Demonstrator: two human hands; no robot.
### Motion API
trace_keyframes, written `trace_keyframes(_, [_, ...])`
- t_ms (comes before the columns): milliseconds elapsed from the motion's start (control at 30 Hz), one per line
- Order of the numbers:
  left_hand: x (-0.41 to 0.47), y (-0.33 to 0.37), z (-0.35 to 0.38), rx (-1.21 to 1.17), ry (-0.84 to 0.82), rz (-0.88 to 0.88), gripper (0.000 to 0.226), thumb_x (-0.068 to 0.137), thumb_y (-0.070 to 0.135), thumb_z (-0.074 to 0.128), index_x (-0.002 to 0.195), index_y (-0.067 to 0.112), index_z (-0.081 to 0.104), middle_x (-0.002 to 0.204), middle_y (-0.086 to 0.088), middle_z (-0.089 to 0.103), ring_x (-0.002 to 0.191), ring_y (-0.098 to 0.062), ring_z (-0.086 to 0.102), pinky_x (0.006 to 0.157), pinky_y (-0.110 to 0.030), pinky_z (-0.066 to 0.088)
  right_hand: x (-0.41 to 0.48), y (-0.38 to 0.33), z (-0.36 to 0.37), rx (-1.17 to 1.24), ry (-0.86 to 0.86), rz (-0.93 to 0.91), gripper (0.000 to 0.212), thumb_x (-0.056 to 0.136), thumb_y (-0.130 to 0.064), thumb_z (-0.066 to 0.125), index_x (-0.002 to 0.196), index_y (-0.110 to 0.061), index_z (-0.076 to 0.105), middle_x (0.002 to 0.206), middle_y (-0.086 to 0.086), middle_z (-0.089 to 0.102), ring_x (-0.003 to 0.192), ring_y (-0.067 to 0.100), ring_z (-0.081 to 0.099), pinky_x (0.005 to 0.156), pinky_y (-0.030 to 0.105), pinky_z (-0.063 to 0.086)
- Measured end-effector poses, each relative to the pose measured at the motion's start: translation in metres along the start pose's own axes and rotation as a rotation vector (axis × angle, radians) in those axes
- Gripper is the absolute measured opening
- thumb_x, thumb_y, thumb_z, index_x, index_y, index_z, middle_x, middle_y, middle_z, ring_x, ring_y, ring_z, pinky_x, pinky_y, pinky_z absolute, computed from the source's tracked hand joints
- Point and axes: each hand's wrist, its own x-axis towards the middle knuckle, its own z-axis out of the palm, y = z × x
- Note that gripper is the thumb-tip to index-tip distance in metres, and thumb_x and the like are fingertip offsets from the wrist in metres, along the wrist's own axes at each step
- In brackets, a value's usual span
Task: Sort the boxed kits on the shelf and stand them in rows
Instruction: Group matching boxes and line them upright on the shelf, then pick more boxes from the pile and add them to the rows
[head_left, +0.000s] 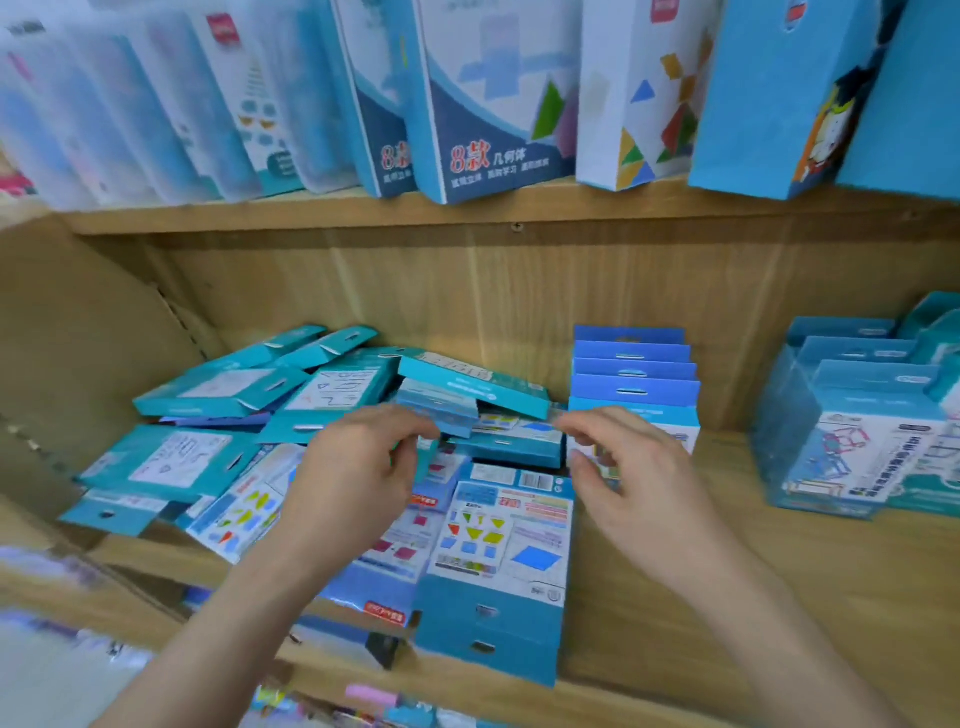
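Left hand (358, 467) pinches a pale-blue kit box (441, 415) atop the jumbled heap of kits (208, 395) on the wooden shelf (857, 571). Right hand (628, 467) is curled just beside the upright row of blue boxes (634, 374) at the shelf's back, maybe touching the front one, though I cannot tell if it grips anything.
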Motion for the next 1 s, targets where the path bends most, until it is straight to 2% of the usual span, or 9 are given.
trace_keyframes(133, [0.007,-0.04,-0.025,0.0,-0.013,-0.012,0.019,0.083,0.015,0.058,0.094,0.02,0.072,0.095,0.004,0.072,0.088,-0.019,0.066,0.08,-0.03,0.054,0.023,-0.023,0.029,-0.093,-0.133,0.011,0.033,0.092,-0.02,0.054,0.124,-0.025,0.057,0.124,-0.01,0.057,0.117,0.011,0.05,0.098,0.028,0.041])
trace_keyframes(367, [0.034,-0.069,-0.03,0.046,-0.122,0.049,0.02,0.086,0.02,0.064,0.105,0.023,0.069,0.106,0.005,0.069,0.102,-0.02,0.061,0.086,-0.037,0.05,0.061,-0.045,0.073,-0.16,-0.252,0.05,0.047,0.094,-0.027,0.052,0.139,-0.028,0.04,0.142,-0.007,0.045,0.131,0.016,0.038,0.107,0.032,0.034])
trace_keyframes(500, [0.04,-0.076,-0.028,0.059,-0.195,0.065,0.032,0.087,0.023,0.063,0.118,0.026,0.062,0.12,0.006,0.064,0.114,-0.018,0.053,0.094,-0.035,0.045,0.081,-0.043,0.102,-0.175,-0.195,0.096,0.037,0.095,-0.028,0.053,0.132,-0.025,0.053,0.135,-0.005,0.055,0.125,0.018,0.047,0.103,0.033,0.039])
trace_keyframes(567, [0.042,-0.08,-0.028,0.048,-0.223,0.053,0.043,0.087,0.025,0.063,0.128,0.028,0.053,0.129,0.006,0.058,0.122,-0.017,0.047,0.099,-0.034,0.042,0.085,-0.041,0.113,-0.097,-0.125,0.122,0.029,0.095,-0.023,0.053,0.122,-0.02,0.064,0.124,-0.002,0.065,0.116,0.019,0.057,0.098,0.033,0.044])
trace_keyframes(633, [0.045,-0.086,-0.028,0.008,-0.237,0.023,0.058,0.085,0.028,0.066,0.138,0.028,0.042,0.137,0.004,0.051,0.128,-0.016,0.041,0.104,-0.032,0.037,0.087,-0.044,0.111,-0.015,0.005,0.132,0.023,0.095,-0.019,0.054,0.111,-0.017,0.07,0.101,0.002,0.073,0.093,0.019,0.064,0.08,0.029,0.048])
trace_keyframes(700, [0.047,-0.09,-0.029,-0.071,-0.228,-0.018,0.071,0.082,0.032,0.07,0.143,0.028,0.033,0.143,0.005,0.044,0.133,-0.014,0.037,0.107,-0.031,0.034,0.091,-0.051,0.097,0.074,0.129,0.117,0.019,0.094,-0.019,0.055,0.101,-0.019,0.073,0.078,-0.001,0.07,0.071,0.014,0.058,0.063,0.024,0.042])
trace_keyframes(767, [0.049,-0.092,-0.032,-0.191,-0.197,-0.059,0.077,0.08,0.037,0.072,0.144,0.031,0.029,0.145,0.008,0.041,0.134,-0.01,0.035,0.11,-0.032,0.032,0.095,-0.061,0.078,0.189,0.165,0.091,0.018,0.094,-0.02,0.055,0.093,-0.027,0.071,0.069,-0.009,0.063,0.063,0.005,0.05,0.056,0.02,0.038])
trace_keyframes(900, [0.054,-0.097,-0.04,-0.379,-0.154,-0.051,0.045,0.083,0.035,0.068,0.125,0.03,0.055,0.122,0.014,0.061,0.115,-0.006,0.054,0.102,-0.033,0.042,0.099,-0.075,0.067,0.471,0.111,0.146,0.019,0.094,-0.018,0.056,0.083,-0.029,0.069,0.064,-0.014,0.061,0.061,0.001,0.051,0.059,0.02,0.042])
trace_keyframes(1000, [0.054,-0.097,-0.052,-0.558,-0.02,-0.097,0.017,0.087,0.023,0.064,0.103,0.029,0.062,0.096,0.014,0.067,0.088,-0.001,0.061,0.079,-0.019,0.048,0.102,-0.078,0.072,0.974,0.169,0.332,0.013,0.093,-0.019,0.055,0.09,-0.02,0.067,0.084,0.0,0.071,0.076,0.014,0.068,0.066,0.033,0.057])
